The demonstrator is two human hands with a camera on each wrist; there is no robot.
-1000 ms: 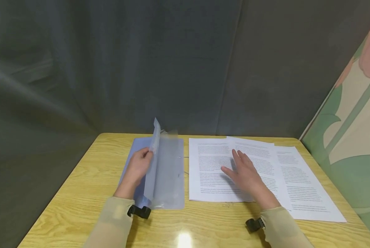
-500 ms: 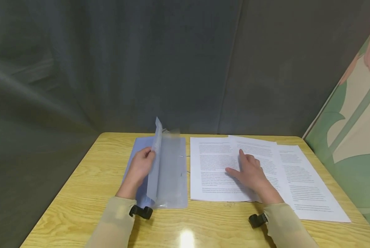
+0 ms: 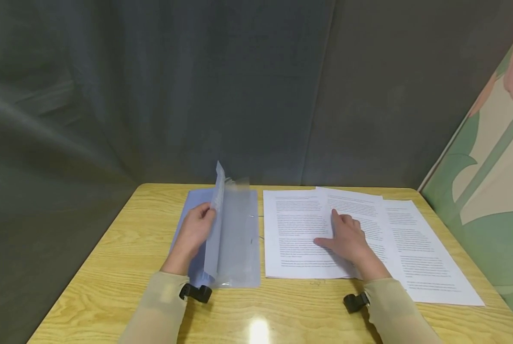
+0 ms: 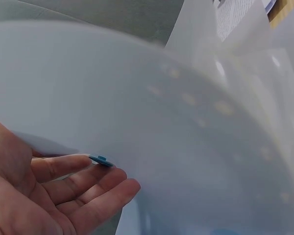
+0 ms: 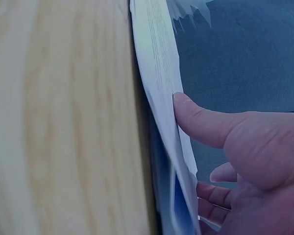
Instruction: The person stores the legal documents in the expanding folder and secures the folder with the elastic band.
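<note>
My left hand (image 3: 193, 229) holds the raised cover (image 3: 214, 243) of a translucent blue folder by its edge. Clear plastic sleeves (image 3: 234, 239) lie to the cover's right. In the left wrist view, a small teal snap (image 4: 102, 160) shows at the fingertips, and the bent cover fills much of the picture. Over on the right, my right hand (image 3: 348, 239) rests on printed sheets, thumb spread out over the left sheet (image 3: 297, 224) and index finger pointing forward. The right wrist view shows the thumb touching the paper (image 5: 159, 73), with the other fingers lower along it.
A second printed sheet (image 3: 368, 203) partly underlies my right hand, and a third sheet (image 3: 424, 253) fans out to the right. All lie on a wooden table (image 3: 123, 239). Dark curtain (image 3: 239, 95) hangs behind its far edge; a floral-patterned surface (image 3: 493, 191) borders the right.
My right hand has shifted slightly right; its spread fingers have drawn in, leaving the index finger and thumb extended on the paper. My left hand keeps its hold on the cover.
</note>
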